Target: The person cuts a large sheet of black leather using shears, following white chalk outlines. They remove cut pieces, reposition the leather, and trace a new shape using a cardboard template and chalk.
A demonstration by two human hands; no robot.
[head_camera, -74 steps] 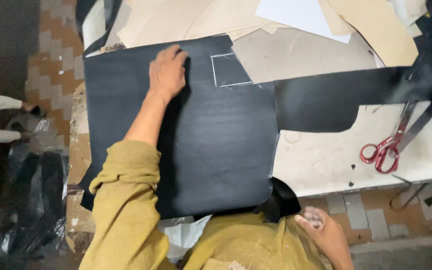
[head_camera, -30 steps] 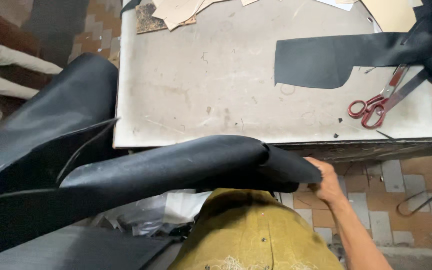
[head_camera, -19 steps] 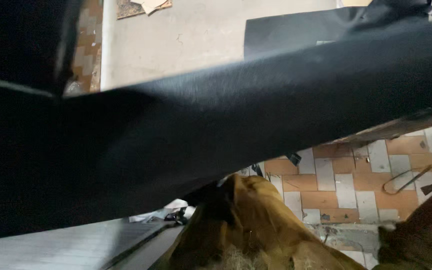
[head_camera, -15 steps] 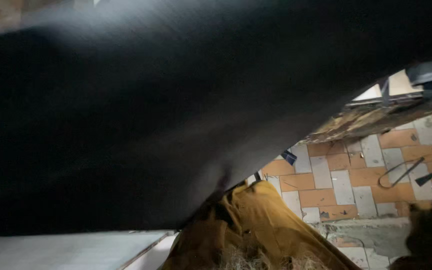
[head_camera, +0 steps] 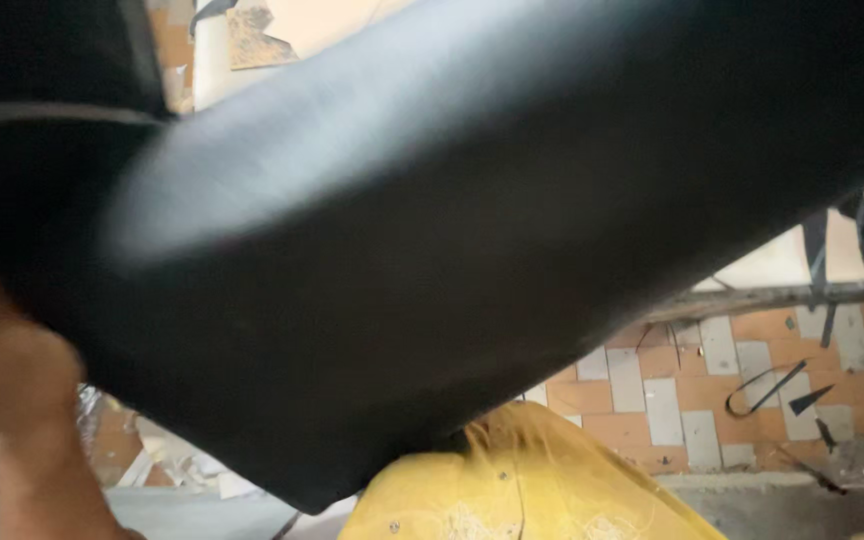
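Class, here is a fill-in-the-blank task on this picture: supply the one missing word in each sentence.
1. The large sheet that fills most of the view is ____ in colour.
2. The hand at the sheet's left edge is the person's ____ hand.
3. The person's garment is ____.
4. The floor is laid with ____.

Missing words: black; left; yellow; tiles

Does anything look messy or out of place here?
Yes. Thin black offcut strips lie scattered on the orange and grey tiled floor below the table edge. The big black leather-like sheet is lifted close to the camera, hiding most of the view; the left hand is blurred beside it.
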